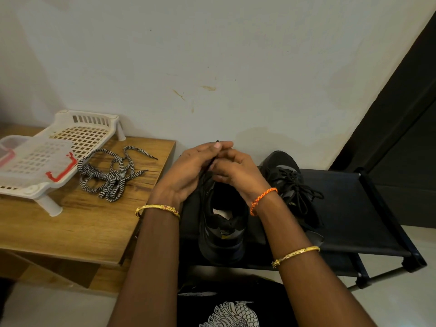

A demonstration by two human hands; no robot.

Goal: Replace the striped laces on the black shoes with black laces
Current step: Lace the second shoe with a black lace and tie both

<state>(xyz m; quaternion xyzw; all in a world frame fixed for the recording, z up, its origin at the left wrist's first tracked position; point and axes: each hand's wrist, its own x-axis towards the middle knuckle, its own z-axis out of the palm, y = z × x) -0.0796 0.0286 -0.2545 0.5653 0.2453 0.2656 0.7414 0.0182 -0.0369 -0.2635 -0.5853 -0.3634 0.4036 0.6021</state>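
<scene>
A black shoe [223,228] stands on a dark fabric rack [349,208], heel toward me, its opening showing. Above its front, my left hand [188,171] pinches the end of a black lace [214,159], whose tip sticks up past my fingers. My right hand [236,171] is curled close against the left and also holds the lace; the shoe's eyelets are hidden behind both hands. A second black shoe [292,185] with black laces tied sits to the right. The striped black-and-white laces [111,175] lie in a loose heap on the wooden table [94,223].
A white plastic rack [87,135] and a clear lidded box with red clips [35,159] sit at the table's left back. A pale wall rises right behind everything. A dark door edge [401,109] stands at the right.
</scene>
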